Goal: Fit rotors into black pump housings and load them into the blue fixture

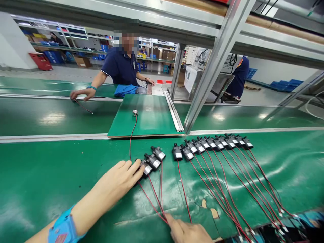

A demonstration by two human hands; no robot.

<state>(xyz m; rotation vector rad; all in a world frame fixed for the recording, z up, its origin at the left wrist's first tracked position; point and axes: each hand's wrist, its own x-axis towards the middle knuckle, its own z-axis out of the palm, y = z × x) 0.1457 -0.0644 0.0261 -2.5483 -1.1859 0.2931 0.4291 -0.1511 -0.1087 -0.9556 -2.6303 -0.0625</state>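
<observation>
My left hand (124, 175) has its fingers closed round the leftmost of several small black pumps with white labels, which is mostly hidden under it. Right beside the fingers are another labelled pump (153, 162) and, behind it, a third pump (158, 153). Red and black wires (155, 195) run from this group toward me. Their near ends pass to the fingers of my right hand (187, 231), which is closed on them at the bottom edge. A separate pump (177, 152) sits upright between this group and the longer row.
A slanting row of pumps (212, 143) lies to the right, wires trailing to the near edge. A raised green board (152, 114) bears a small round metal motor (135, 112) with a red wire. Opposite, a co-worker's hand (83, 94) holds a wire. A metal post (207, 74) stands behind.
</observation>
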